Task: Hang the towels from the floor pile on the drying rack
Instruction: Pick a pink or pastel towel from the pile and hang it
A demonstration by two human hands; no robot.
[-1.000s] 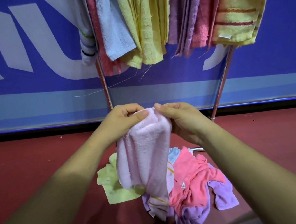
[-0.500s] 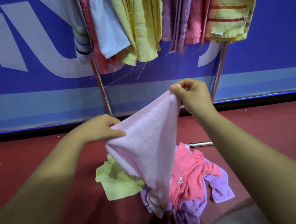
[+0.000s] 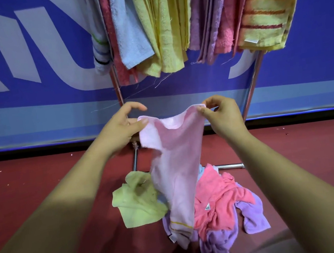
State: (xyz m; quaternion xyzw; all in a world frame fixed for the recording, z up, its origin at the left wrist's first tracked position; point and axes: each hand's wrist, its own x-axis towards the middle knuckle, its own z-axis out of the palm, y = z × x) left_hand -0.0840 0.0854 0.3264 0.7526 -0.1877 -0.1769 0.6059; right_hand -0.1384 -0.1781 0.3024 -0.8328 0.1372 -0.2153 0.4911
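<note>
— What are the hands doing?

— Both are raised in front of the person, holding one pale pink towel [image 3: 175, 163] by its top edge. The left hand [image 3: 123, 127] has its grip closed on the left corner, thumb on the front of the cloth. The right hand [image 3: 222, 115] pinches the right corner between thumb and fingertips. The edge sags a little between them.

— Why hold it like that?

— I'd say to spread it flat, so it can go over a bar without bunching. The towel hangs lengthwise, its lower end in front of the pile [image 3: 215, 211] (whether it touches the pile, I cannot tell).

— Where is the pile?

— On the red floor [image 3: 42, 185], near the floor's far edge, just beside the foot of the drying rack [image 3: 251, 91]. It has a green towel [image 3: 138, 204] on the left, a coral towel [image 3: 210, 190] in the middle and purple towels [image 3: 253, 217] at the right and underneath.

— And the rack?

— It stands in front of a blue banner [image 3: 320, 42] along that far edge. Its top is out of view, but many hung towels [image 3: 162, 31] crowd it side by side: yellow, lilac, pink, pale blue. My guess is that finding a free gap will be the hard part.
</note>
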